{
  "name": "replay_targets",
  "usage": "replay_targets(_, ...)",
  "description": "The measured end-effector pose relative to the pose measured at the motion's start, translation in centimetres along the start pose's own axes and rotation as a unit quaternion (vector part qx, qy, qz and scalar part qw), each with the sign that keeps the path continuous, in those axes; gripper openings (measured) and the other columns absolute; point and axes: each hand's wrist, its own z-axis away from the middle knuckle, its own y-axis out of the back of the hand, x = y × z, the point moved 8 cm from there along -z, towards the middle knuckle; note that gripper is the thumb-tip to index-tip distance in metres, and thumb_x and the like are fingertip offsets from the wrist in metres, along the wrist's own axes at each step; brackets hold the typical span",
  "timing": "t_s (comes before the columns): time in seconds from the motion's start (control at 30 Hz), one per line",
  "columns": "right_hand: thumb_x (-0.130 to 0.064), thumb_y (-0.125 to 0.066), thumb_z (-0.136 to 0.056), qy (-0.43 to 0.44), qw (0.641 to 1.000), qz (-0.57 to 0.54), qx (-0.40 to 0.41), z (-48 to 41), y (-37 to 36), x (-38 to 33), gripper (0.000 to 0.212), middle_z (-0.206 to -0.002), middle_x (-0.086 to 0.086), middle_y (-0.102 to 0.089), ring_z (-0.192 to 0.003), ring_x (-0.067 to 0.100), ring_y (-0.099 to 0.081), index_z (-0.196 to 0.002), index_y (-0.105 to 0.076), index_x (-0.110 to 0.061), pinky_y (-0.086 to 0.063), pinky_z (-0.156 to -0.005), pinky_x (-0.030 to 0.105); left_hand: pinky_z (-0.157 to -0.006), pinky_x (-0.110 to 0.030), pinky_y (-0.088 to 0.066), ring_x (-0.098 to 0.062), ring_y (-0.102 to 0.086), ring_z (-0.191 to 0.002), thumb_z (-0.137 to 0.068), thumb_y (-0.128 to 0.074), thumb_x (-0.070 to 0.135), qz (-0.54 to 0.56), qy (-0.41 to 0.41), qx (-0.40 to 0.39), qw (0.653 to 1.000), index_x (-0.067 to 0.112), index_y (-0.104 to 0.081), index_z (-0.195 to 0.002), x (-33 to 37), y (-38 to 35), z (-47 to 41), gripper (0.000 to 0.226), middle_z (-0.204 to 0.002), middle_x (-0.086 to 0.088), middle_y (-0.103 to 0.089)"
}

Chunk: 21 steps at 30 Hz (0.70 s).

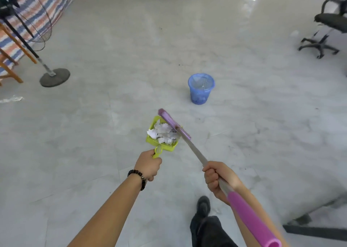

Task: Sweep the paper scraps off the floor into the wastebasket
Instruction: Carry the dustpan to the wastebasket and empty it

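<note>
Gripping the dustpan [167,145] handle, the left hand [148,167] has its fingers curled round it; the pan is heaped w/ scraps [164,132]. The right hand [216,179] is clamped on the broom [174,123] pole, w/ the purple head lying along the pan's right side, touching the pile. Key relation: the wastebasket [200,93] stands fwd & right of the pan, beyond the broom head, well apart. The pan's long axis runs handle-to-mouth roughly ahead, w/ the basket right of that line. Next move prob means carrying the pan fwd-right, then tipping it over the rim. Can't tell if the pan is off the floor.
</note>
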Motion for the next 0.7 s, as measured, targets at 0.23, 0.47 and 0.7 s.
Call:
replay_targets(0.23, -0.003, -0.046, -0.089, 0.014, 0.996, -0.089, -0.021, -8.1, 1.6, -17.0, 0.028, -0.047, -0.01, -0.027, -0.03, 0.003, -0.026, -0.072, -0.034, -0.022, -0.026, -0.028, 0.012, -0.046, -0.017, -0.013, -0.014, -0.017, -0.044, -0.083, -0.041, -0.001, 0.004, 0.002, 0.012, 1.0, 0.017, -0.057, -0.09, 12.9, -2.6, -14.8, 0.025, -0.058, 0.001, -0.027)
replay_targets(0.47, -0.001, -0.048, -0.08, 0.063, 0.983, -0.163, -0.056, -11.9, 0.7, -34.8, 0.024, -0.047, -0.012, -0.024, -0.029, 0.001, -0.026, -0.085, -0.041, -0.023, -0.025, -0.026, 0.013, -0.046, -0.017, -0.014, -0.014, -0.017, -0.043, -0.085, -0.043, -0.001, -0.007, -0.005, 0.015, 1.0, 0.017, -0.065, -0.096, 27.3, -2.4, -25.1, 0.03, -0.06, -0.001, -0.028)
replay_targets(0.7, -0.001, -0.076, -0.041, 0.12, 0.968, -0.214, -0.058, -15.6, -2.2, -45.1, 0.062, -0.05, -0.011, -0.021, -0.03, 0.002, -0.023, -0.084, -0.038, -0.026, -0.023, -0.024, 0.014, -0.044, -0.016, -0.015, -0.014, -0.017, -0.043, -0.085, -0.045, 0.0, -0.028, -0.053, 0.002, 0.998, 0.013, -0.067, -0.104, 37.0, -0.5, -34.6, 0.032, -0.06, 0.0, -0.026)
